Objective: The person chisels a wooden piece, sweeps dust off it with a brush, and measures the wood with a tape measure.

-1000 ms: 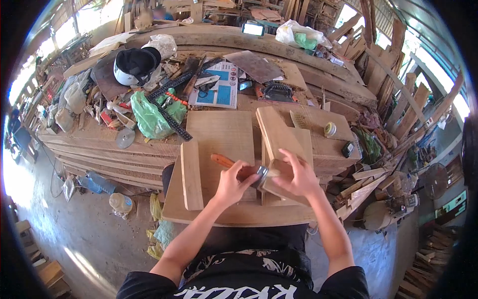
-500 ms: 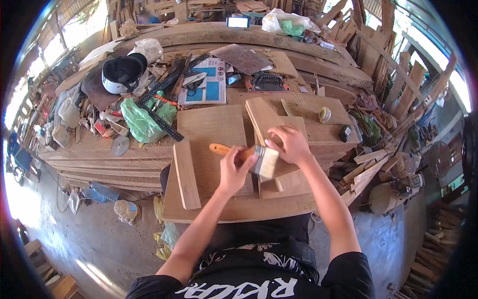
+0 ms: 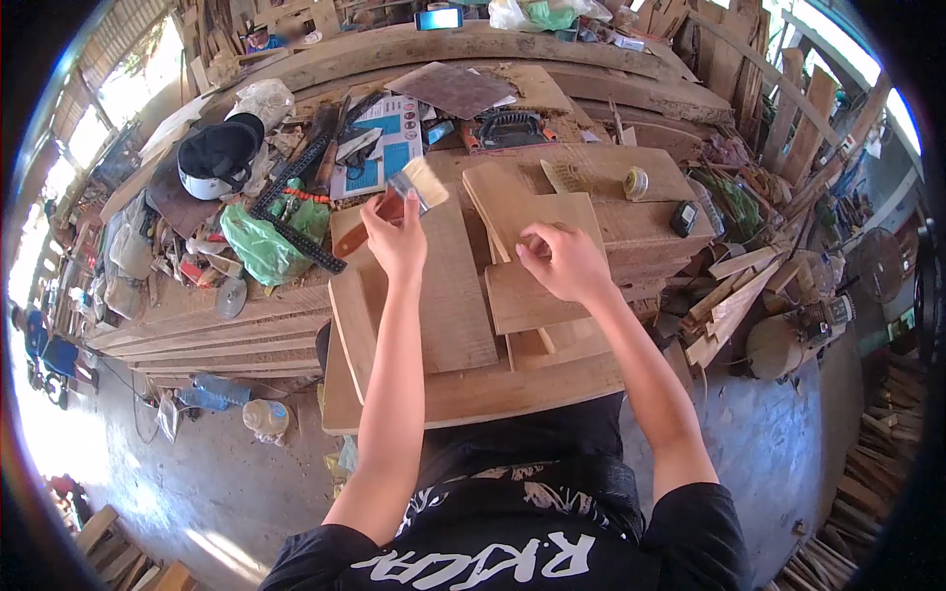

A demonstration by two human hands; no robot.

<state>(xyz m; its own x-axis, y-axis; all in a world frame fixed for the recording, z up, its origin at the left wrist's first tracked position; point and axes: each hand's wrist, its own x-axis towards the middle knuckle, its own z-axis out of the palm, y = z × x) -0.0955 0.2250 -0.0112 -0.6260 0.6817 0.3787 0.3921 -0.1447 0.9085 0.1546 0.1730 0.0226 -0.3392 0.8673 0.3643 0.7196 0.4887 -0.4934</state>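
A paintbrush (image 3: 426,183) with pale bristles and an orange-brown handle is gripped in my left hand (image 3: 396,236), its bristles pointing up and right above a wide flat board (image 3: 448,295). My right hand (image 3: 567,261), fingers curled, rests at a short wooden block (image 3: 527,297); its fingertips are by the block's upper edge. Behind the block, a longer wooden piece (image 3: 498,202) leans at a slant over another board. My left forearm partly covers a narrow wood strip (image 3: 353,305) on the left.
Beyond the boards lie a green plastic bag (image 3: 258,241), a black square ruler (image 3: 313,251), a printed sheet (image 3: 399,148) and a cap (image 3: 219,158). A tape roll (image 3: 636,182) and a black tape measure (image 3: 683,218) sit to the right. A person is at the far left.
The brush has moved up and left in my left hand, away from my right hand. The short block, now turned crosswise, lies under my right fingers. The camera view has shifted.
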